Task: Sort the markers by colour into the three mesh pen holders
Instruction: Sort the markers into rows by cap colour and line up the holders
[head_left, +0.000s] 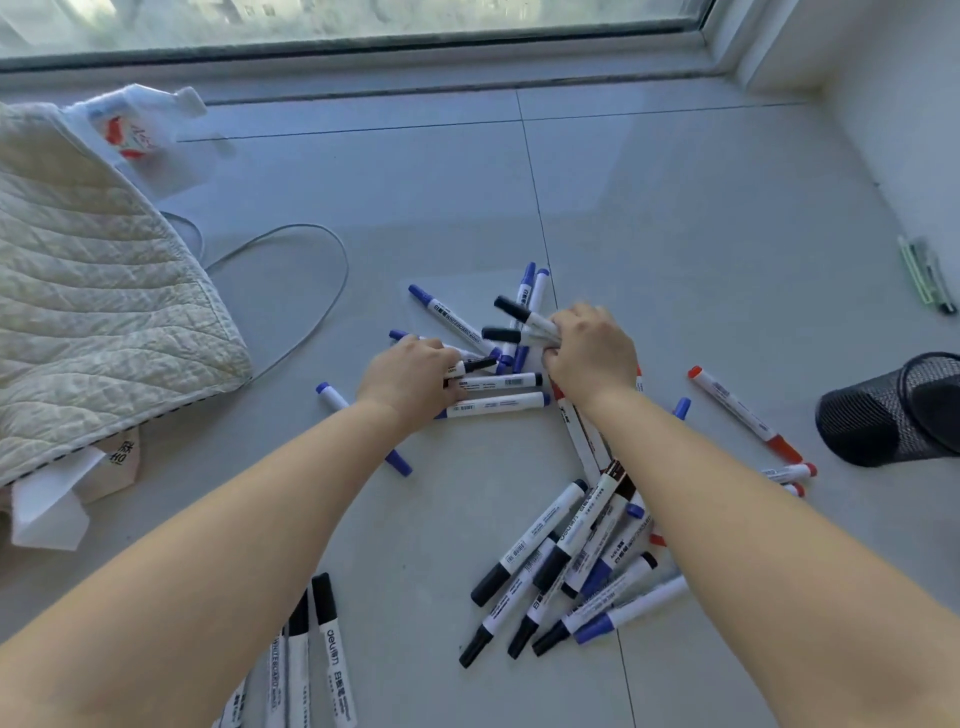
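Two hands worked in the scatter of markers on the tiled floor. The right hand had its fingers curled round two black-capped markers, whose caps stuck out to the left of its knuckles. The left hand lay palm down over the pile, its fingers bent onto a black-capped marker; from this angle I could not tell whether they gripped it or only pressed on it. Just beside that hand lay two white-barrelled markers, side by side. A heap of black, blue and red markers lay under the right forearm, and more black ones near the lower edge. A red-capped marker lay apart to the right, near a black mesh pen holder lying tipped on its side. A quilted cloth and a looped cable lay on the left.
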